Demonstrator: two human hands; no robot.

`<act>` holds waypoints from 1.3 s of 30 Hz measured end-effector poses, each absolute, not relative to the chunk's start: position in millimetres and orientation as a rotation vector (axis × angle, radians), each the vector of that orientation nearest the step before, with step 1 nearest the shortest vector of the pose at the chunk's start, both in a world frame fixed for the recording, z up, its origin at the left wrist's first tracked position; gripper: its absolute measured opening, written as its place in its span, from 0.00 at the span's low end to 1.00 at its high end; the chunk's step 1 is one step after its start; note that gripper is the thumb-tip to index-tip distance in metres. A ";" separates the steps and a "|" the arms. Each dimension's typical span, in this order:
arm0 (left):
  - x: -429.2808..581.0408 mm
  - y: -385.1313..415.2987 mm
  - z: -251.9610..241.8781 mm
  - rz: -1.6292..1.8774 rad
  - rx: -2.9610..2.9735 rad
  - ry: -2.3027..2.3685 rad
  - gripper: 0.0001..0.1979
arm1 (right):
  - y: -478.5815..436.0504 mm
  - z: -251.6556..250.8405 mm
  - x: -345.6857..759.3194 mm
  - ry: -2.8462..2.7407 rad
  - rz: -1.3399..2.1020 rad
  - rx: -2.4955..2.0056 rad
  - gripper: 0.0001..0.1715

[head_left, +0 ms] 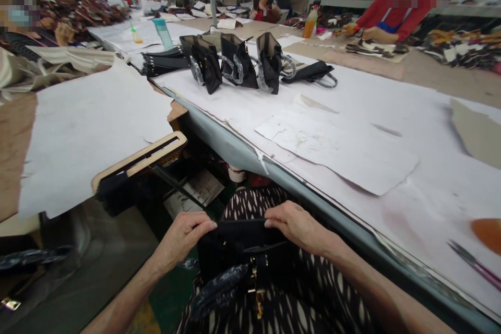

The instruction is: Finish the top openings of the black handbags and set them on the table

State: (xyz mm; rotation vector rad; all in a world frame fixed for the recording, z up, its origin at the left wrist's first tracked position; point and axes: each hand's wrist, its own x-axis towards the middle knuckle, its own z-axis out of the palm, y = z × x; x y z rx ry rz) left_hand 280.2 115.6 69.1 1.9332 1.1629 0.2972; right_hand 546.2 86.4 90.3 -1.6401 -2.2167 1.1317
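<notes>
A black handbag point(230, 258) lies on the person's patterned clothing point(252, 201), beside the counter point(360, 109). Fingers of the left hand point(187, 235) pinch one end of its edge, apparently the mouth; fingers of the right hand point(291, 223) pinch the other end. Gold-toned hardware point(258, 295) and a plastic-wrapped handle point(219, 289) face the wearer. Three assembled black handbags point(238, 60) stand on the counter.
</notes>
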 end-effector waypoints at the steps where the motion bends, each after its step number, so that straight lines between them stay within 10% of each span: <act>1: 279.0 116.8 71.2 0.275 1.925 1.171 0.20 | 86.4 91.7 546.0 -2.216 1.129 -1.644 0.18; 16: 342.2 121.0 120.7 -0.171 2.356 1.060 0.13 | 98.4 112.4 525.7 -2.370 0.946 -1.515 0.09; 23: 333.3 120.4 145.5 -0.216 2.305 1.310 0.14 | 83.1 120.9 534.2 -1.781 1.165 -1.887 0.31; 39: 350.8 125.8 119.3 -0.189 2.428 1.239 0.11 | 103.4 88.3 530.2 -2.093 0.831 -1.699 0.12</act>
